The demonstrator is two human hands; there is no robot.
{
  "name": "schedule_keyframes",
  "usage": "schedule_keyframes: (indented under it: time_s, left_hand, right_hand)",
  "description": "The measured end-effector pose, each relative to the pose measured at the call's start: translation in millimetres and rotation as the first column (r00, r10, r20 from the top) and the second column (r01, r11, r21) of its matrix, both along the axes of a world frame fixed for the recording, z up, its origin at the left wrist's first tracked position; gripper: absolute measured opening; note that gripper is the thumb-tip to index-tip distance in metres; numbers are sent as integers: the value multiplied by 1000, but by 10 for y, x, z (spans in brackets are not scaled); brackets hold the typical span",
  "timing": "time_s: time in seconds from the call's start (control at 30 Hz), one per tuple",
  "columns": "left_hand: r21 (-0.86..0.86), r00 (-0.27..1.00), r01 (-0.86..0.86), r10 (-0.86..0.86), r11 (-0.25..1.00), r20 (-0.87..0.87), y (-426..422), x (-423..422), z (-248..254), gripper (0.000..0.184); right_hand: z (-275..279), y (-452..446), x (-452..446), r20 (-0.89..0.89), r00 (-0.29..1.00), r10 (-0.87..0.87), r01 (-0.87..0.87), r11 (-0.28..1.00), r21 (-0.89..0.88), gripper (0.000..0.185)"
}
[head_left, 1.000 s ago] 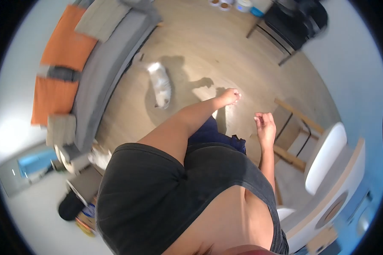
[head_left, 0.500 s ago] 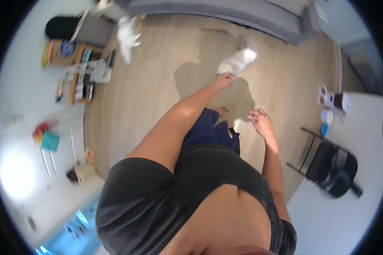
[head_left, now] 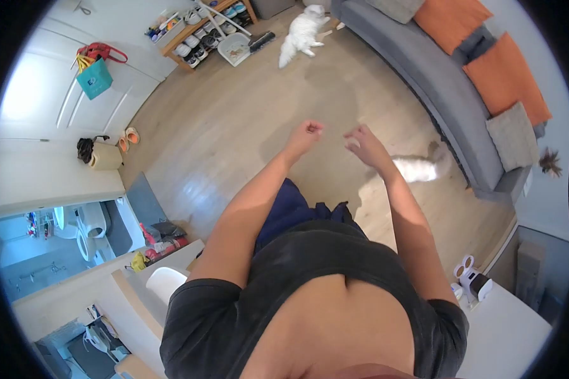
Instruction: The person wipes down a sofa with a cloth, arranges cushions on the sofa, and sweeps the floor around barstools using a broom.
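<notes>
My left hand (head_left: 305,136) is held out in front of my waist above the wooden floor. Its fingers are curled together, and whatever may be between them is too small to make out. Close by on the right, my right hand (head_left: 365,148) hangs in the air with its fingers bent and apart, nothing visible in it. A gap separates the two hands. Beyond my right forearm, a pale, brightly lit furry animal (head_left: 416,169), partly blurred, is low on the floor. A white cat (head_left: 305,35) lies farther off near the sofa's end.
A grey sofa (head_left: 417,85) with orange cushions (head_left: 452,22) curves along the right. Far left are a shoe rack (head_left: 196,35), a dustpan (head_left: 235,49) and a broom (head_left: 262,42). A white table (head_left: 509,331) stands at lower right, a white chair (head_left: 165,283) at lower left.
My view has turned left, so the door, shoe rack and sofa now sit farther right. My hands have come level and closer together.
</notes>
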State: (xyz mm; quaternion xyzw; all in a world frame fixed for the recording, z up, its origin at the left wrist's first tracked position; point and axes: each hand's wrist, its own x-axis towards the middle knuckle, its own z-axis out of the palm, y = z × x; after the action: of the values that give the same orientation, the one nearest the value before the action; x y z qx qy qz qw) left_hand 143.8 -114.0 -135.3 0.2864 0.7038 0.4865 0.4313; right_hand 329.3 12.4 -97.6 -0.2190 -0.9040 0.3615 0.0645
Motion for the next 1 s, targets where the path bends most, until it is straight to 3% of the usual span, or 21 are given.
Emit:
schedule_keyframes:
  time_s: [0.07,0.1,0.13,0.17,0.2,0.27,0.37,0.5,0.57,0.6,0.67,0.7,0.73,0.77,0.87,0.9,0.93,0.97,1.0]
  left_hand:
    - [34,994,-45,48,998,-97,21,-632,-199,20]
    - [64,975,-64,76,996,-209,101,-928,-205,21]
    - [87,950,-79,101,993,-296,99,-1086,-185,22]
    - [102,921,-14,52,995,-385,41,-1209,-14,24]
    - [140,869,41,34,989,-493,124,-1458,293,25]
    - [265,767,150,57,953,-639,151,-1753,751,30]
    - [370,775,245,49,896,-631,240,-2045,1262,38]
    - [450,652,382,109,807,-750,435,-2263,1482,46]
    - [562,666,600,33,569,-745,521,-2422,1462,51]
    - [560,663,593,44,578,-748,598,-2568,1413,51]
    - [152,428,626,-175,765,-887,745,-2928,1215,50]
    - [138,413,605,-161,784,-896,858,-3204,1044,50]
    - [-2,402,347,-150,938,-903,1020,-3544,826,48]
    - [-136,399,46,-143,990,-906,1166,-3869,679,47]
    - [-119,386,-117,-65,986,-920,1587,-4818,605,44]
    - [-142,379,-132,-83,981,-922,1695,-4989,643,44]
    - [49,545,84,-5,995,-838,1899,-5139,661,43]
    - [289,702,249,33,924,-711,2135,-5283,704,42]
    - [275,677,395,-75,876,-732,2281,-5329,813,41]
  right_hand:
    - [-67,247,-803,7,997,75,-75,997,28,27]
    - [-145,377,-1195,0,1000,-28,25,918,-395,32]
    - [116,428,-1578,239,964,-120,194,928,-319,36]
    - [-144,576,-1914,164,954,-250,293,679,-673,39]
    - [22,568,-2247,97,919,-382,317,569,-759,37]
    - [52,701,-2910,64,878,-474,337,518,-786,34]
    - [206,733,-3638,-16,835,-551,291,465,-836,22]
    - [42,1053,-4334,-108,879,-465,147,478,-866,25]
    - [-51,1244,-4737,118,850,-514,392,466,-794,26]
    - [-123,1354,-4942,114,859,-500,381,472,-795,26]
    - [-389,1560,-5299,110,856,-505,399,511,-762,23]
    - [-640,1694,-5482,66,879,-472,369,587,-720,20]
    - [-824,1892,-5733,8,901,-433,326,666,-671,18]
    - [-836,1974,-5945,-7,896,-444,342,699,-628,17]
    - [-914,2218,-6494,-57,888,-457,337,730,-594,17]
    - [-1008,2296,-6646,-54,894,-446,321,719,-616,17]
    - [-1101,2404,-6831,23,899,-437,345,676,-651,17]
    - [-1121,2533,-7058,92,902,-421,368,642,-672,16]
    - [-1029,2626,-7282,89,909,-407,356,648,-673,16]
